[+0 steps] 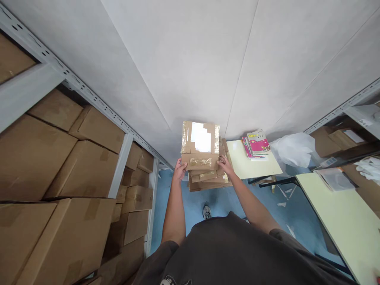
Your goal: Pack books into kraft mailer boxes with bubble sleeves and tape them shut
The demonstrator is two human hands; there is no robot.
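Between my two hands is a cardboard box (pixel 200 161) with white paper labels on its top and shiny clear tape along its edges and front. My left hand (pixel 179 170) grips its left front corner, thumb on the front face. On the opposite side, my right hand (pixel 225 164) has its fingers closed on the right front corner. Beneath the box lies a stack of flattened, taped cardboard (pixel 208 182) at the left end of a pale table. Whether the box rests on that stack or is held just above it, I cannot tell.
Tall metal shelves (pixel 120 166) full of cardboard boxes (pixel 86 166) rise on the left. A pile of books (pixel 257 143) sits on the pale table (pixel 242 158), beside a white plastic bag (pixel 293 149). Another pale table (pixel 332 213) stands at right. Paper scraps lie on the blue floor (pixel 267 209).
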